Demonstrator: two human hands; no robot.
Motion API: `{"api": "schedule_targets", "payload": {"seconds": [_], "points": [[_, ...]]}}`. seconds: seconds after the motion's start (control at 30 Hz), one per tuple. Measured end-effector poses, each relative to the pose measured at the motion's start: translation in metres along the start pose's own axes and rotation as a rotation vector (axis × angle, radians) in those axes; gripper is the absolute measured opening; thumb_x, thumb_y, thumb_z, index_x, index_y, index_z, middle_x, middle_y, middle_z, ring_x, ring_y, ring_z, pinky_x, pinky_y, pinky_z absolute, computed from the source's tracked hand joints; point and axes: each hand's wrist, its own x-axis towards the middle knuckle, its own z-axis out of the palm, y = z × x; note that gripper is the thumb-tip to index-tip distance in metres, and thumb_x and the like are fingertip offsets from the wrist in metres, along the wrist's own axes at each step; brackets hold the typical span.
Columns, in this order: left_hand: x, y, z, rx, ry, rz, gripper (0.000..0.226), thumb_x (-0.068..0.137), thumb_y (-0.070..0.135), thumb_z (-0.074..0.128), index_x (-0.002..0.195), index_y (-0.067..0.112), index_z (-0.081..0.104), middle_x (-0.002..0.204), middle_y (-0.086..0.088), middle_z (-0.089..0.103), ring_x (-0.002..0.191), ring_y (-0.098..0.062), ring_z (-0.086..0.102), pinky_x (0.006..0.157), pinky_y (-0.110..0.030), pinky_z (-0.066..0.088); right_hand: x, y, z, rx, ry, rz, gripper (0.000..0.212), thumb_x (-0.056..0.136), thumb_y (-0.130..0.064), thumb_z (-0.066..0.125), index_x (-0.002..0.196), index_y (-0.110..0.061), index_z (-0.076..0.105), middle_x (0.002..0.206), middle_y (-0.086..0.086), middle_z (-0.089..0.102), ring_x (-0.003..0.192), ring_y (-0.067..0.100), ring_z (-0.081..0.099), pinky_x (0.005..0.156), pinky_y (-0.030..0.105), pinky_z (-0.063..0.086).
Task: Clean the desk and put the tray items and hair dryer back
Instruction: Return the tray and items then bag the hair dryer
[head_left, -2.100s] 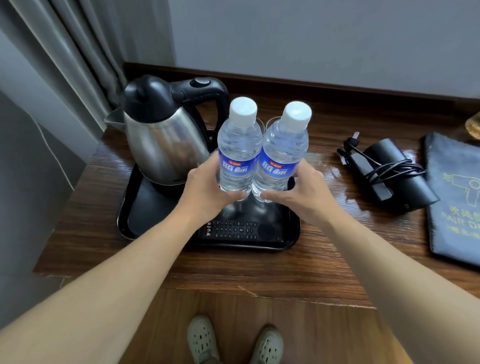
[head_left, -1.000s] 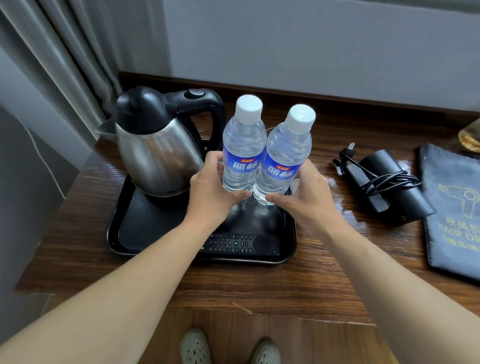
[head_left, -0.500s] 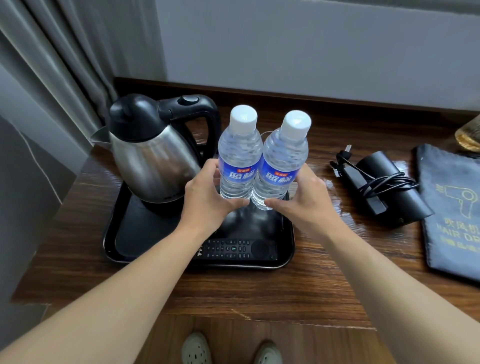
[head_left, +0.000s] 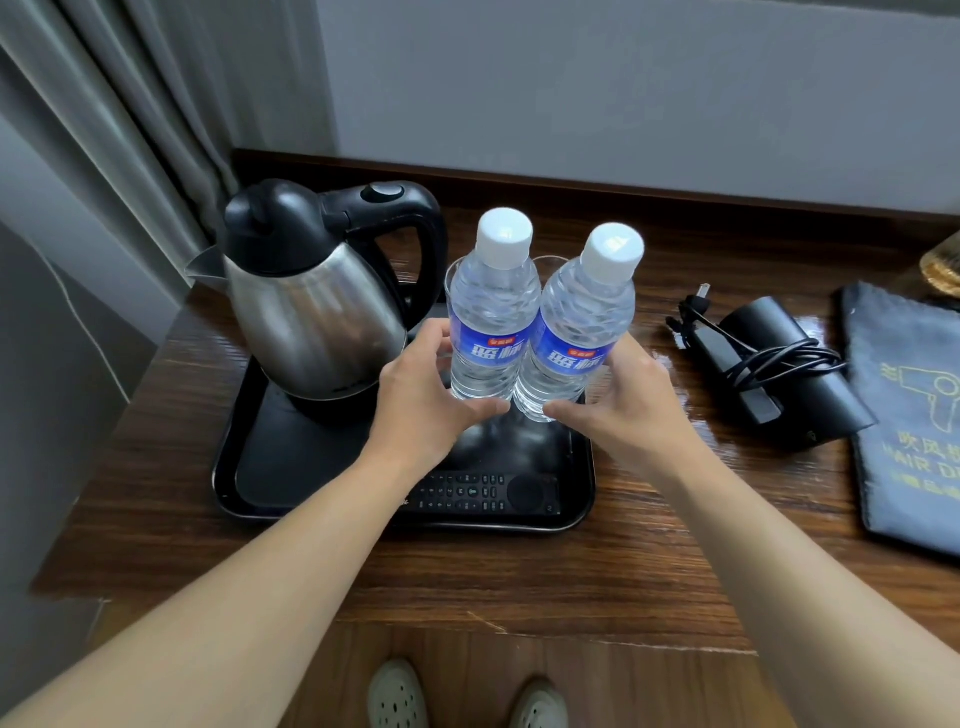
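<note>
Two clear plastic white-capped water bottles, the left bottle (head_left: 491, 322) and the right bottle (head_left: 579, 338), were held upright and touching over the black rectangular tray (head_left: 228, 467). The fingers of the left hand (head_left: 421, 410) and the right hand (head_left: 623, 410) were curled round one base each. The black folded hair dryer (head_left: 795, 374) was noted nearer the right hand.

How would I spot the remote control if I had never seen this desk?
Start at the black tray on the desk, where the steel kettle stands at the left. Along the tray's near edge, in front of the two water bottles, lies the remote control. It alone lies flat: a slim black bar with rows of tiny buttons.
</note>
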Motion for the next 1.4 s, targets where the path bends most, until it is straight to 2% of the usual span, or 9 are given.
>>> {"api": "schedule_targets", "payload": {"seconds": [0.37, 0.5, 0.57, 0.67, 0.8, 0.93, 1.07, 1.2, 1.4], "points": [[-0.01, 0.008, -0.011, -0.031, -0.083, -0.012, 0.074, 0.062, 0.013, 0.095, 0.122, 0.036, 0.058, 0.117, 0.018, 0.07, 0.114, 0.003, 0.062, 0.098, -0.034, 0.055, -0.006, -0.005, -0.001, -0.014, -0.033, -0.003, 0.057, 0.069, -0.011, 0.083, 0.117, -0.033, 0.059, 0.109, -0.025, 0.054, 0.105, -0.006, 0.046, 0.085, 0.003, 0.031], [-0.053, 0.006, -0.056, -0.001, 0.204, -0.032, 0.043, 0.071, 0.01, 0.089, 0.105, 0.029, 0.069, 0.093, 0.012, 0.073, 0.091, -0.007, 0.07, 0.076, -0.028, 0.06, -0.028, -0.005, -0.018, -0.125, -0.019, 0.126, 0.053, 0.07, -0.008, 0.072, 0.119, -0.025, 0.059, 0.103, -0.014, 0.059, 0.091, 0.003, 0.052, 0.088, 0.017, 0.04], [-0.07, 0.002, -0.09, 0.0, 0.359, -0.066, 0.034, 0.074, 0.01, 0.087, 0.097, 0.026, 0.069, 0.085, 0.006, 0.07, 0.08, -0.012, 0.069, 0.072, -0.03, 0.06, -0.045, -0.014, -0.029, -0.208, -0.039, 0.192, 0.044, 0.07, -0.002, 0.071, 0.102, -0.031, 0.064, 0.085, -0.013, 0.064, 0.079, 0.001, 0.058, 0.082, 0.019, 0.047], [-0.069, 0.002, -0.134, 0.074, 0.496, -0.045, 0.04, 0.072, 0.019, 0.089, 0.099, 0.027, 0.061, 0.086, 0.004, 0.065, 0.08, -0.018, 0.066, 0.071, -0.024, 0.057, -0.062, -0.055, -0.031, -0.258, -0.245, 0.23, 0.031, 0.071, -0.009, 0.072, 0.071, -0.038, 0.062, 0.067, -0.022, 0.065, 0.073, -0.005, 0.059, 0.068, 0.011, 0.043], [-0.04, 0.028, -0.173, 0.186, 0.582, 0.171, 0.075, 0.06, 0.031, 0.095, 0.12, 0.027, 0.049, 0.113, -0.001, 0.06, 0.1, -0.015, 0.061, 0.08, -0.026, 0.052, -0.065, -0.122, 0.003, -0.091, -0.444, 0.175, 0.018, 0.077, -0.019, 0.073, 0.078, -0.036, 0.069, 0.071, -0.027, 0.067, 0.073, -0.005, 0.063, 0.07, 0.009, 0.045], [0.005, 0.022, -0.205, 0.069, 0.268, 0.072, 0.122, 0.053, 0.039, 0.097, 0.152, 0.036, 0.027, 0.152, 0.008, 0.04, 0.137, -0.009, 0.044, 0.104, -0.033, 0.046, -0.044, -0.155, 0.066, 0.129, -0.235, 0.125, 0.058, 0.08, -0.025, 0.074, 0.135, -0.033, 0.055, 0.123, -0.021, 0.062, 0.108, -0.007, 0.058, 0.097, 0.019, 0.047], [0.033, -0.018, -0.211, 0.031, -0.132, -0.165, 0.131, 0.051, 0.027, 0.098, 0.157, 0.038, 0.022, 0.162, 0.01, 0.029, 0.146, -0.013, 0.033, 0.118, -0.05, 0.036, -0.014, -0.17, 0.11, 0.235, -0.069, 0.134, 0.091, 0.082, -0.019, 0.074, 0.156, -0.025, 0.021, 0.157, -0.009, 0.029, 0.144, 0.003, 0.025, 0.117, 0.021, 0.023], [0.051, -0.052, -0.198, 0.061, -0.266, -0.165, 0.11, 0.045, 0.031, 0.101, 0.142, 0.032, 0.05, 0.134, 0.009, 0.064, 0.129, -0.012, 0.056, 0.112, -0.047, 0.045, 0.005, -0.166, 0.138, 0.305, -0.055, 0.248, 0.104, 0.079, -0.017, 0.074, 0.158, -0.029, 0.008, 0.16, -0.004, 0.027, 0.142, 0.008, 0.031, 0.107, 0.017, 0.023], [0.044, -0.062, -0.181, 0.051, -0.165, -0.124, 0.106, 0.042, 0.034, 0.101, 0.135, 0.035, 0.05, 0.121, 0.02, 0.066, 0.121, -0.003, 0.058, 0.108, -0.037, 0.048, 0.012, -0.143, 0.151, 0.38, -0.061, 0.224, 0.114, 0.074, -0.007, 0.077, 0.156, -0.041, 0.006, 0.156, -0.012, 0.032, 0.119, -0.024, 0.035, 0.104, 0.012, 0.031]]}}
